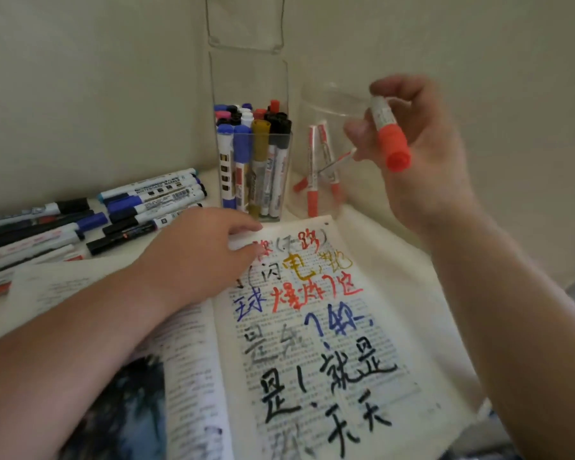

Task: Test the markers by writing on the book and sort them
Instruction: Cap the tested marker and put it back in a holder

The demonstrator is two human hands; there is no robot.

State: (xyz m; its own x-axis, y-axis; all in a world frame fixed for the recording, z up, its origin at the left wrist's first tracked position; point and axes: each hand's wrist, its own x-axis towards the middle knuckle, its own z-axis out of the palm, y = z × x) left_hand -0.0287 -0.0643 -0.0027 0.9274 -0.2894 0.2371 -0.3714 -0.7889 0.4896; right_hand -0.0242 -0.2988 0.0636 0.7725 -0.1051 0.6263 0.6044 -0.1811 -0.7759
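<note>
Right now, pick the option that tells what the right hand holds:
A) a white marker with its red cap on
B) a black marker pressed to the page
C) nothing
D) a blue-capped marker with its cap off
A: the right hand grips the white marker with a red cap, raised above the open written-on book beside the clear round plastic cup.

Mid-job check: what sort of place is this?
Likely a desk pushed into a wall corner, perhaps at home: plain walls meet behind a cloth-covered table, a clear holder packed with markers stands there, and an open book serves as test paper.
</note>
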